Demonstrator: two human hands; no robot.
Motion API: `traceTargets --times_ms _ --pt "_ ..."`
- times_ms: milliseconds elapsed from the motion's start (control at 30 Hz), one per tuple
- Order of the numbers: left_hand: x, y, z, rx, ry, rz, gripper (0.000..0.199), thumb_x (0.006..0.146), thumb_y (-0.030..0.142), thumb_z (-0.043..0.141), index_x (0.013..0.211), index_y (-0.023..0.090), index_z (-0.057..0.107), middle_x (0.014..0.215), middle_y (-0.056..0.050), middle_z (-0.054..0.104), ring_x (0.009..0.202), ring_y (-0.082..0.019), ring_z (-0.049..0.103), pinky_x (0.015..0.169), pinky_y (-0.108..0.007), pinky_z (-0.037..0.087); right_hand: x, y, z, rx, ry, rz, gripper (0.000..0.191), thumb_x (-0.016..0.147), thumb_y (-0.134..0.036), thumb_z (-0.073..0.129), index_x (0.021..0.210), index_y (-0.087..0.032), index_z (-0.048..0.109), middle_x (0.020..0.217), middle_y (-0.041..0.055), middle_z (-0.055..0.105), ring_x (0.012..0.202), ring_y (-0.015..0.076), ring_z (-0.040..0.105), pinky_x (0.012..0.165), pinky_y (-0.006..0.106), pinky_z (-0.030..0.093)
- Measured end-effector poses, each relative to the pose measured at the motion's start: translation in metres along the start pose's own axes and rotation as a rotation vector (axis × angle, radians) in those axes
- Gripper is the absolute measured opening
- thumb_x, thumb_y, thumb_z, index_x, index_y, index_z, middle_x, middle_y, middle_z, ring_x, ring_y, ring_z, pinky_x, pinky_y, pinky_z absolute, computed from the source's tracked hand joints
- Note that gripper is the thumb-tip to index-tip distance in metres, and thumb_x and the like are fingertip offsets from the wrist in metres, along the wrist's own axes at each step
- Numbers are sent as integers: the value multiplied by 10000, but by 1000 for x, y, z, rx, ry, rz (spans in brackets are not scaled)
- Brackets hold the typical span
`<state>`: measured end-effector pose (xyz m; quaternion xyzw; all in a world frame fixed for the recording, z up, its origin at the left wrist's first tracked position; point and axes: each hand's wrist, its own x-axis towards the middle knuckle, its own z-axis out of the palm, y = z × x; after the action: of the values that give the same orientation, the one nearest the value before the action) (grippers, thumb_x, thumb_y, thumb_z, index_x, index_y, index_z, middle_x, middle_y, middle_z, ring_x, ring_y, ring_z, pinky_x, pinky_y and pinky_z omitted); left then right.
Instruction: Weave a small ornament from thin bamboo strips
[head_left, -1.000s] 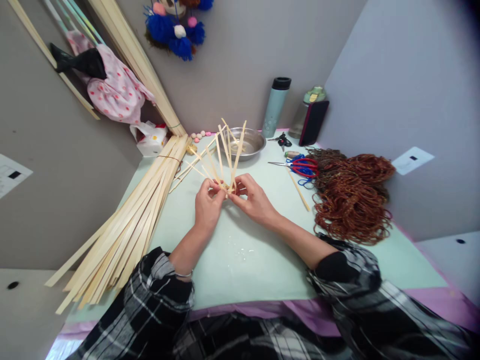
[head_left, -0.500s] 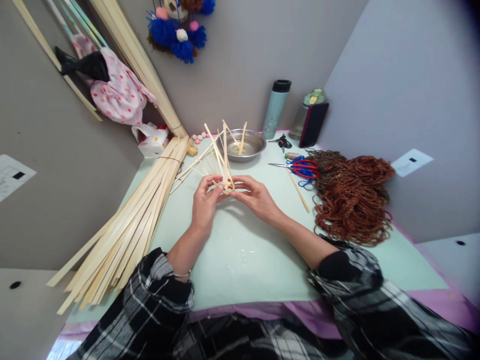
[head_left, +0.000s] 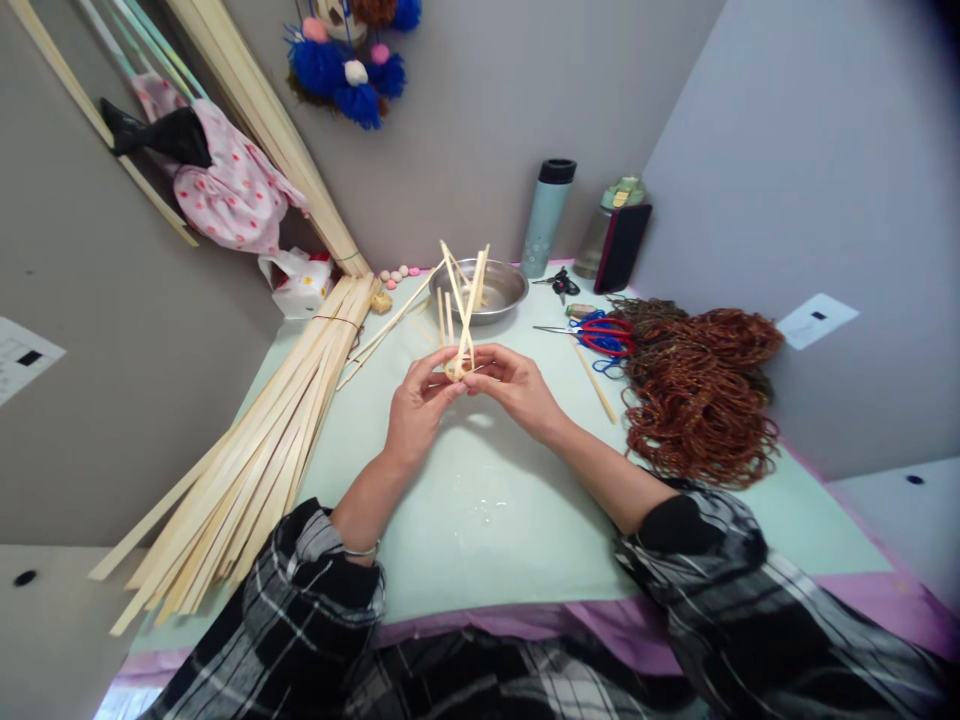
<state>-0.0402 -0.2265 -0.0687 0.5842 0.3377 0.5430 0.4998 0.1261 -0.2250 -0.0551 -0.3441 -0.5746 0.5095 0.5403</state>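
Between my hands, above the table, is a small woven piece (head_left: 459,368) of pale flat strips, perhaps bamboo or wood. Several loose strip ends (head_left: 466,310) stick up from it, crossing each other in front of the bowl. My left hand (head_left: 420,400) is closed on its left side, thumb at the lower edge. From the right, my right hand (head_left: 517,392) pinches it, with thumb and fingertips meeting the rim. The fingertips partly cover the weave, so its exact shape is hard to make out.
A steel bowl (head_left: 504,292) stands behind my hands. At left lies a bundle of flat strips (head_left: 277,440). Red-handled scissors (head_left: 604,335), brown yarn (head_left: 701,400) and a thin stick (head_left: 596,382) are on the right. A blue flask (head_left: 549,220) and a phone (head_left: 624,248) stand behind.
The woven piece has turned in my fingers, and its upright strips now lean and cross differently. Both hands stay on it, with the left thumb shifted toward the right. The view has moved slightly.
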Motion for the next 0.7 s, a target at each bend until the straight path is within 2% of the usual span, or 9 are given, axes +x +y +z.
traceTargets --times_ms 100,200,333,433,533,633,700 --pt "0 2 0 -16 15 32 466 801 299 778 1250 294 654 1224 -52 667 1000 -183 680 928 -350 560 0 0 0 44 -37 -5 350 751 -342 828 1052 -215 700 991 37 731 871 161 663 766 314 578" --pt "1 3 1 -50 23 50 424 783 269 792 1190 273 676 1131 -37 706 967 -173 686 889 -320 566 -1 -2 -1 76 -63 -6 361 755 -320 828 1076 -223 695 1020 37 728 894 160 663 793 317 576" --pt "0 2 3 -37 60 38 337 752 223 803 1074 246 704 1028 -15 725 895 -159 683 863 -308 561 -1 -3 -2 71 -67 22 359 733 -334 844 1039 -213 701 958 32 729 828 151 654 777 319 572" --pt "0 2 3 -10 49 12 330 764 224 783 1082 265 707 1026 -15 705 900 -167 670 859 -318 553 -2 -2 -2 39 -58 43 348 718 -362 850 994 -205 707 936 29 718 807 149 647 767 320 574" --pt "-1 3 1 109 90 26 338 766 243 783 1092 311 727 1107 -21 633 864 -150 635 841 -314 544 -2 -2 -2 21 -50 43 346 748 -407 822 1012 -214 708 981 29 703 847 151 655 796 324 580" --pt "-2 5 -1 297 170 83 368 725 226 817 1067 348 757 1017 -6 562 727 -110 532 835 -305 530 -2 -1 -1 38 -24 77 325 829 -482 730 1014 -215 710 975 31 704 863 149 658 818 331 587" --pt "-3 6 -2 372 174 111 413 731 221 814 1113 365 748 972 0 535 692 -103 487 860 -308 522 -3 0 -1 49 16 104 337 821 -505 729 973 -204 711 925 28 706 836 148 655 802 330 594"
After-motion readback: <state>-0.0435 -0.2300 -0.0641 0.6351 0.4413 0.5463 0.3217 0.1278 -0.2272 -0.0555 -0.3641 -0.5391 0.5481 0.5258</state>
